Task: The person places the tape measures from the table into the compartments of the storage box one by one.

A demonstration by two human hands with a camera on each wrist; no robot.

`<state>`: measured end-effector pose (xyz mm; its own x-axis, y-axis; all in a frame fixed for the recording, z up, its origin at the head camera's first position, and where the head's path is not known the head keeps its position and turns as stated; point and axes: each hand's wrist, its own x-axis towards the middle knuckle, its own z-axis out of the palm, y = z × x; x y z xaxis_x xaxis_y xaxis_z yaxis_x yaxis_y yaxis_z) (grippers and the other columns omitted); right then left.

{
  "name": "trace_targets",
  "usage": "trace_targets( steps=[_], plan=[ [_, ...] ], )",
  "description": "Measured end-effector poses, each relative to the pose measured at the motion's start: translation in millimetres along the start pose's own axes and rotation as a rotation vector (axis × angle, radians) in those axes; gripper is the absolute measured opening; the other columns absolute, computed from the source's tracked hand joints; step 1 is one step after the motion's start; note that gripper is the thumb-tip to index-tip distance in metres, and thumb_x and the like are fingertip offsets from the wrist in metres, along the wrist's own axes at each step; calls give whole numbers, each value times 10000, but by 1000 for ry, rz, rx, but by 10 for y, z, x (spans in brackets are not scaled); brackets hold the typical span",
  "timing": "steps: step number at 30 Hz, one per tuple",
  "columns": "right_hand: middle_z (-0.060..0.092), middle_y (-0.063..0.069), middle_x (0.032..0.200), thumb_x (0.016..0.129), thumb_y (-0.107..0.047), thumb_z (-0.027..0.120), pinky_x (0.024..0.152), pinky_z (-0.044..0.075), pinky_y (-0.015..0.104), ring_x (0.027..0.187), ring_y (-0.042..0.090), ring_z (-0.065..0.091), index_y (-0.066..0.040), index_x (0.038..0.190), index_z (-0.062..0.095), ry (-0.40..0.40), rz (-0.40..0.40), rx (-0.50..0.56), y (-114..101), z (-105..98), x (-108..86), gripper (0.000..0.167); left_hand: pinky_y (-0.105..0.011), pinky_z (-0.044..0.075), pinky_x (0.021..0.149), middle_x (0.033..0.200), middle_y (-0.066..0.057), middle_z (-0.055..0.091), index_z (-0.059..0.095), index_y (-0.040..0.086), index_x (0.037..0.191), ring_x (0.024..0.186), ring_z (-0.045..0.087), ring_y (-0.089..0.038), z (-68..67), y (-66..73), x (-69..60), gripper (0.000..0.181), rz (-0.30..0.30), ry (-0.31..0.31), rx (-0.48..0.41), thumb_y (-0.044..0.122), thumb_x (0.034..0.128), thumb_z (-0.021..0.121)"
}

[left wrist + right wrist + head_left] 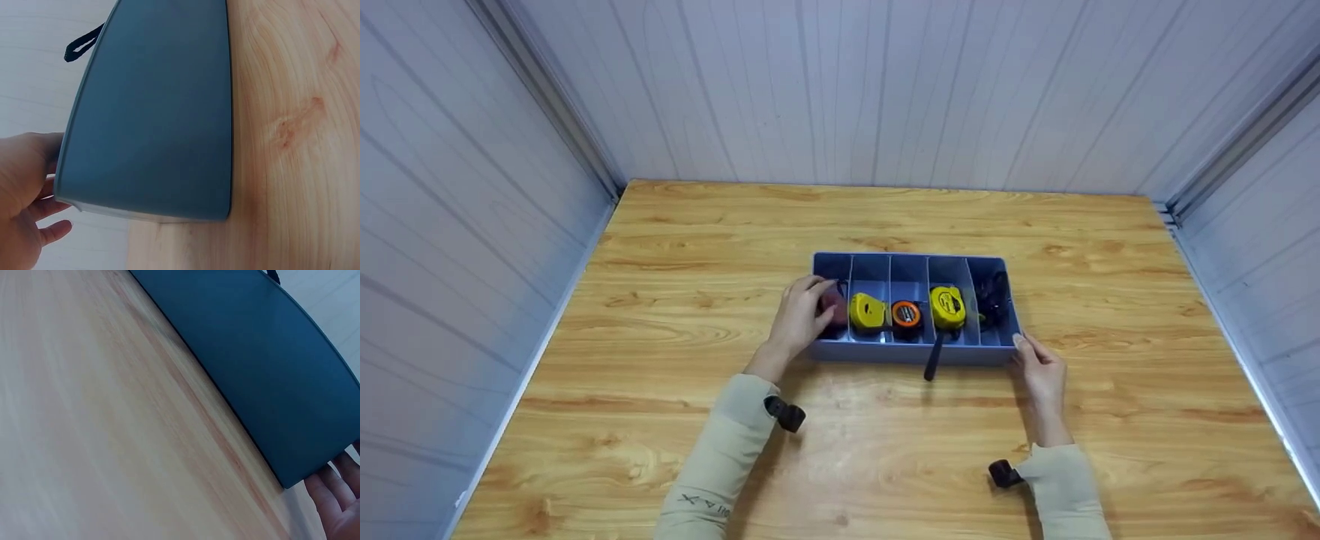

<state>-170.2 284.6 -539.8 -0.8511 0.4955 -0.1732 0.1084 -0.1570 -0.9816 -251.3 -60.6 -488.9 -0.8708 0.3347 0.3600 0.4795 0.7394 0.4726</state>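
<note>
A blue-grey box (pixel 911 354) with a row of compartments lies on the table. My left hand (pixel 797 315) reaches over its left end, thumb and index finger around a dark red rounded item (pixel 832 306) in the leftmost compartment; its exact kind is partly hidden. In the left wrist view, other fingers (pixel 54 232) show past the box's end. At the front right corner, my right hand (pixel 1041 371) grips the box, thumb on the rim. Inside are a yellow tape measure (pixel 868 311), an orange-and-black tape measure (pixel 907 314) and a larger yellow tape measure (pixel 947 306).
A black strap (pixel 934 358) hangs over the box's front wall. Dark, tangled items (pixel 994 300) fill part of the rightmost compartment. The wood-grain table (pixel 697 247) is enclosed by pale walls at the back (pixel 840 90) and both sides.
</note>
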Motion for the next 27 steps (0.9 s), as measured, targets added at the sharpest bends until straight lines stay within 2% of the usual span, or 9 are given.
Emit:
trace_targets(
  steps=[1, 4, 6, 8, 13, 16, 21, 24, 27],
  plan=[
    [624, -25, 963, 824, -191, 630, 719, 501, 256, 765, 25, 604, 60, 1195, 502, -6, -12, -33, -15, -2, 3, 466, -423, 321, 940, 1096, -157, 547, 595, -25, 1108, 1059, 473, -292, -3, 0, -6, 359, -3, 9, 2, 118, 784, 655],
    [626, -124, 807, 825, -158, 626, 710, 505, 260, 732, 21, 608, -103, 1104, 599, -24, -21, -51, -54, -18, 8, 286, -416, 313, 951, 1123, -164, 530, 576, -31, 1132, 1082, 456, -296, -20, 4, -21, 380, -28, 20, -5, 130, 796, 647],
    [622, -132, 781, 818, -149, 633, 702, 508, 266, 722, 31, 613, -168, 1003, 633, -33, -21, -54, -71, -31, 7, 186, -409, 314, 960, 1142, -168, 519, 563, -29, 1153, 1094, 451, -299, -29, 2, -30, 395, -48, 18, -6, 144, 806, 639],
    [627, -124, 789, 806, -164, 650, 704, 508, 272, 729, 45, 618, -179, 990, 647, -48, -8, -48, -89, -48, 4, 184, -399, 317, 966, 1160, -168, 512, 548, -30, 1173, 1105, 448, -299, -39, -3, -37, 411, -66, 12, -8, 162, 818, 628],
    [630, -101, 871, 789, -245, 670, 723, 497, 247, 771, 42, 611, 15, 1167, 563, -101, -19, -122, -123, -93, 18, 471, -385, 319, 973, 1192, -185, 506, 527, -44, 1189, 1124, 444, -305, -48, -48, -50, 437, -64, 36, -18, 182, 827, 623],
    [647, -33, 930, 795, -254, 663, 693, 494, 198, 764, 12, 602, 23, 1141, 582, -125, -108, -246, -137, -120, 44, 451, -385, 317, 976, 1207, -190, 499, 520, -45, 1198, 1131, 439, -308, -49, -78, -53, 446, -60, 57, -30, 190, 832, 620],
    [598, 195, 1060, 825, -215, 628, 679, 471, 134, 803, -36, 565, 50, 1147, 567, -196, -254, -468, -261, -142, 80, 421, -414, 262, 1010, 1247, -186, 470, 494, -36, 1232, 1169, 405, -313, -74, -104, -46, 463, -85, 57, -23, 229, 862, 581],
    [574, 203, 1103, 842, -218, 609, 713, 441, 101, 883, 30, 578, 34, 1172, 554, -251, -303, -577, -387, -145, 126, 419, -438, 210, 1029, 1289, -174, 436, 461, -17, 1268, 1214, 354, -311, -108, -108, -35, 482, -120, 28, -7, 277, 892, 527],
    [561, 181, 1139, 858, -256, 584, 800, 449, 197, 992, 185, 565, 25, 1188, 543, -304, -356, -670, -518, -139, 197, 436, -460, 169, 1037, 1336, -168, 385, 416, 3, 1307, 1258, 285, -310, -151, -105, -27, 511, -160, -9, 3, 322, 912, 476]
  ],
)
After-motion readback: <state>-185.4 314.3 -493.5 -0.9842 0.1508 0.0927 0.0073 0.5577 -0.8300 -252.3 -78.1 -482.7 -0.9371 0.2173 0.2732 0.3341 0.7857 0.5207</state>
